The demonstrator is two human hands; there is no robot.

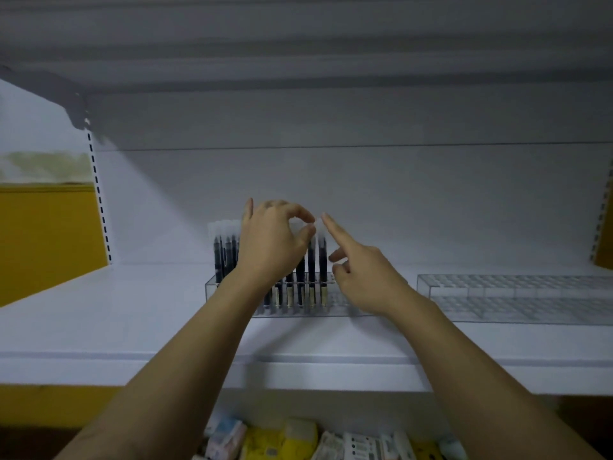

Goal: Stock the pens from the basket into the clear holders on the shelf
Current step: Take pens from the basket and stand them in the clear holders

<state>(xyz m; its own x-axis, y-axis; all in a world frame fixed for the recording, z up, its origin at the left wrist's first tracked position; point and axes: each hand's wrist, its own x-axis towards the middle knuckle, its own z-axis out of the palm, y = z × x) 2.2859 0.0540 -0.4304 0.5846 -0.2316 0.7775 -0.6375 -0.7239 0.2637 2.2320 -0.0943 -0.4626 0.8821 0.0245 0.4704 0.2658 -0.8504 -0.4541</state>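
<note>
Pens stand in the clear holder; my left hand pinches one cap, right hand points, empty. I'd push straight down.

Dim white back panel; yellow wall

Spotted a yellow side panel at far left, just beside a white upright strip punched with dark slots. Caught a second slotted strip at the right edge. Down below, glimpsed packets, yellow and white, jumbled together, print too blurred to read.
</note>
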